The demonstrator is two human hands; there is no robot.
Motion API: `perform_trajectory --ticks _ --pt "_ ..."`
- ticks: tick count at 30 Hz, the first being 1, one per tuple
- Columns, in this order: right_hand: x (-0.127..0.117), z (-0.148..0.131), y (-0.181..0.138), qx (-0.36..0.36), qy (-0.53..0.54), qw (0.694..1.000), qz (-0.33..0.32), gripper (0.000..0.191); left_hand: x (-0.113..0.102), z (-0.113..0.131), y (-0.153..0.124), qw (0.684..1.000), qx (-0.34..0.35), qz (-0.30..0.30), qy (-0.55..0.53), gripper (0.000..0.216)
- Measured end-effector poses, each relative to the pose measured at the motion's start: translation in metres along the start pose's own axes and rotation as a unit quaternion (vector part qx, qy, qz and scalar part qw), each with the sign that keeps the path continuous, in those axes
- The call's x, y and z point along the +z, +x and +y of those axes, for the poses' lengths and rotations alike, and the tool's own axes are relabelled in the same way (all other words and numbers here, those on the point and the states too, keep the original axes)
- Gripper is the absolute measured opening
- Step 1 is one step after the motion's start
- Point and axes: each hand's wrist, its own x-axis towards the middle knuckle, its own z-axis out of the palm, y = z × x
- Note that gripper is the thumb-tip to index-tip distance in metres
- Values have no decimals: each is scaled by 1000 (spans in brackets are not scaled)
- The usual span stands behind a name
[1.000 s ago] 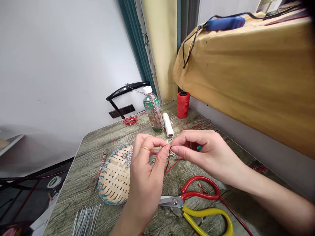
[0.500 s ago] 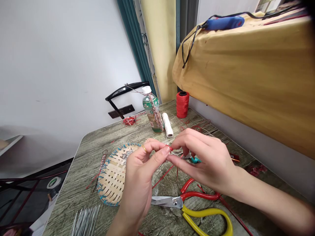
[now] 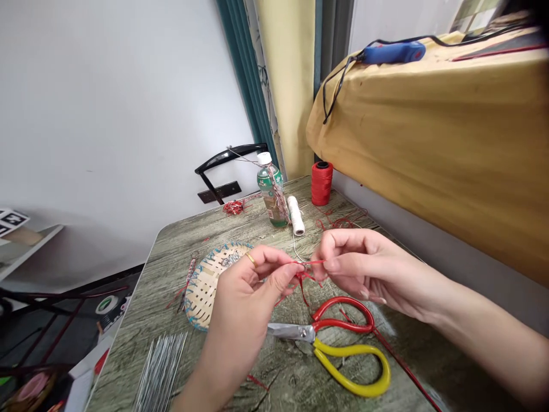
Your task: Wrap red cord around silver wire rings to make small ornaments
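Observation:
Between thumb and forefinger, my left hand (image 3: 253, 289) pinches a small bundle of red cord (image 3: 301, 274), whose loose ends hang below the fingertips. A strand of the same cord runs to the right, where my right hand (image 3: 364, 266) grips it between thumb and forefinger. The strand looks taut across the short gap between both hands. Just below them on the table lie scissors (image 3: 306, 333) with one red and one yellow handle; my left hand hides the blade tips. Behind my left hand is a woven bamboo tray (image 3: 206, 286) with blue edging, holding small silvery pieces.
A bottle (image 3: 272, 194) wrapped with twisted cord, a white thread spool (image 3: 295, 216) and a red thread spool (image 3: 321, 184) stand or lean at the back. Thin metal wires (image 3: 162, 372) lie front left. A yellow cloth-covered surface (image 3: 420, 126) rises along the right side.
My right hand has pulled away to the right from my left fingertips, drawing a red strand out straight. My left hand keeps its pinch. The camera view has shifted slightly.

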Motion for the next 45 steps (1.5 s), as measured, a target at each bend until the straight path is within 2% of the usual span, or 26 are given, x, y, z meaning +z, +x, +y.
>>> perform_trajectory --ticks 3,7,9,11,13,14,16,18,22,24,31,33,35,37,39,42,44,45 --pt "4 6 -18 61 27 998 -1 22 4 6 -19 999 -15 14 33 8" --pt "18 19 -49 50 -120 991 17 21 8 4 -51 997 -51 5 53 10" --pt "28 25 -66 21 -242 970 26 15 8 0 -68 996 -67 9 58 10" --pt "35 29 -81 -18 -367 930 31 11 9 -5 -84 995 -77 8 57 9" --pt "41 33 -93 -57 -442 895 18 11 9 -11 -98 995 -91 -10 37 8" --pt "43 34 -98 -73 -455 887 15 13 10 -14 -103 995 -101 -15 21 7" --pt "46 37 -105 -97 -442 892 18 16 12 -18 -113 993 -119 -8 -17 6" --pt "48 40 -108 -90 -403 910 24 18 16 -19 -120 989 -137 4 -59 6" --pt "50 47 -110 22 -249 968 -5 23 23 -16 -132 975 -171 35 -134 9" --pt "50 51 -111 69 -158 985 -30 23 26 -16 -138 971 -174 45 -155 11" --pt "49 62 -119 79 -42 994 -58 27 34 -25 -146 958 -179 34 -222 22" --pt "51 63 -124 91 -78 990 -76 27 35 -27 -146 950 -179 44 -252 24" --pt "52 64 -129 73 -213 972 -61 26 35 -30 -147 944 -185 42 -269 25" --pt "49 67 -133 24 -373 927 -9 25 33 -32 -148 943 -188 28 -273 27" --pt "40 71 -136 -20 -468 882 52 24 31 -34 -147 948 -175 33 -264 26" --pt "23 75 -137 -46 -524 844 105 24 28 -34 -142 958 -148 57 -239 20" --pt "18 74 -134 -71 -529 836 127 21 27 -33 -138 962 -137 75 -224 15" --pt "20 72 -131 -75 -514 843 138 23 26 -32 -135 963 -134 80 -218 13"
